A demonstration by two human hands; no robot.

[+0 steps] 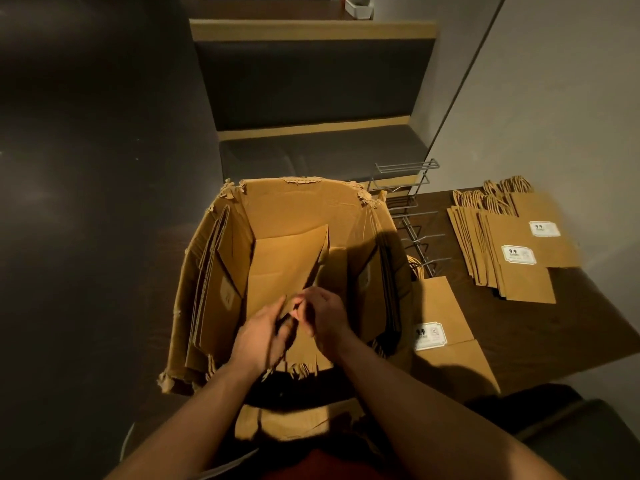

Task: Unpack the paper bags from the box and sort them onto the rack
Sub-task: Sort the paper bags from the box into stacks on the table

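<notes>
An open cardboard box (298,199) with torn flaps stands in front of me. Flat brown paper bags lean against its left wall (211,271) and its right wall (381,271). Inside the box, both hands meet on a flat brown paper bag (287,265) standing in the middle. My left hand (259,337) grips its near edge from the left, and my right hand (325,317) pinches it from the right. A grey wire rack (408,209) lies on the table just right of the box, with no bags seen in it.
A dark table (588,323) at right carries a fanned stack of labelled paper bags (512,251) and one more bag (446,334) beside the box. A padded bench (318,147) sits behind the box. A grey wall (536,98) stands at right, dark floor at left.
</notes>
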